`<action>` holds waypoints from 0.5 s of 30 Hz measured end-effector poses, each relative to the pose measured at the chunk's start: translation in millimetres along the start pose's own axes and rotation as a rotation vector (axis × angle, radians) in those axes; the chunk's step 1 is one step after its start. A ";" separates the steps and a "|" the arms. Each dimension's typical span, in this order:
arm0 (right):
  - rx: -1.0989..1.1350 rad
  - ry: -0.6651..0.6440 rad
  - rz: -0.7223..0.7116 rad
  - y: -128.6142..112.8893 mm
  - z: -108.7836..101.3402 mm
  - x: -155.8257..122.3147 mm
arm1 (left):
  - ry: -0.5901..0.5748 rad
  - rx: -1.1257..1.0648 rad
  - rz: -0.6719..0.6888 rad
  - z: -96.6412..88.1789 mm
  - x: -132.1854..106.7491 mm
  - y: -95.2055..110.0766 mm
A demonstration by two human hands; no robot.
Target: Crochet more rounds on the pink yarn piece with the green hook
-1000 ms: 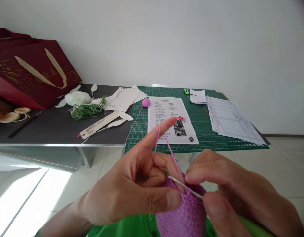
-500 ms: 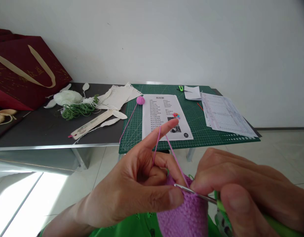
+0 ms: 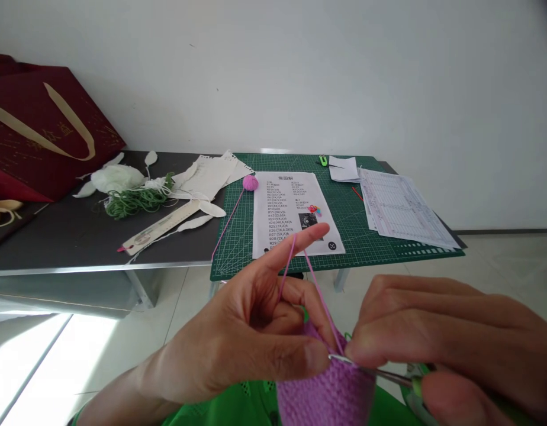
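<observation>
My left hand [image 3: 251,331] pinches the edge of a purple crocheted piece [image 3: 327,393] between thumb and middle finger. Its forefinger sticks out with a strand of pink yarn [image 3: 311,275] looped over it. My right hand [image 3: 446,343] is closed on a metal crochet hook [image 3: 366,368] with a green handle. The hook's tip sits at the top edge of the purple piece, beside my left thumb. The yarn runs back to a small pink yarn ball [image 3: 250,183] on the green cutting mat [image 3: 366,231].
A printed pattern sheet [image 3: 293,213] lies on the mat, with more papers [image 3: 398,204] to its right. On the dark table [image 3: 55,236] are green thread [image 3: 131,201], white stuffing [image 3: 116,176], a ruler [image 3: 160,228] and a red gift bag [image 3: 38,130]. Below is tiled floor.
The hook and my right hand have slid lower and to the right along the purple piece. The view has shifted slightly, so the table sits a little further left.
</observation>
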State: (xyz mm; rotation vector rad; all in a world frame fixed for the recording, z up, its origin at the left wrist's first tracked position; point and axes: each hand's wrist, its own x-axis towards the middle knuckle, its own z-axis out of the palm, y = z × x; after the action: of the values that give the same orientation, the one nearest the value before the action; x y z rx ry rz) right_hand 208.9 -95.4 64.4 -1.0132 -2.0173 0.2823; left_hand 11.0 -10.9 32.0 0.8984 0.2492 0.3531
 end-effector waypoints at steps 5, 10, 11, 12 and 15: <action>-0.032 0.005 0.005 -0.3 -0.1 8.5 | 0.019 -0.030 0.017 -1.9 -0.7 0.3; -0.059 0.094 0.026 -8.9 5.3 19.3 | 0.044 -0.042 0.038 -2.2 -2.1 1.8; -0.047 0.099 0.040 -11.2 6.9 19.3 | 0.047 -0.042 0.039 -2.0 -2.3 2.2; -0.036 0.108 0.066 -13.4 8.7 18.2 | 0.044 -0.045 0.041 -1.9 -2.6 2.5; -0.045 0.203 0.181 -16.9 16.6 10.9 | 0.048 -0.063 0.055 -1.6 -3.1 2.5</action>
State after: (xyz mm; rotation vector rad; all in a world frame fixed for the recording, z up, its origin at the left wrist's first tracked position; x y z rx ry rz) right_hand 183.3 -95.5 69.2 -1.2051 -1.7597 0.2211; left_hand 7.1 -9.5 33.2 0.8368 0.2562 0.4318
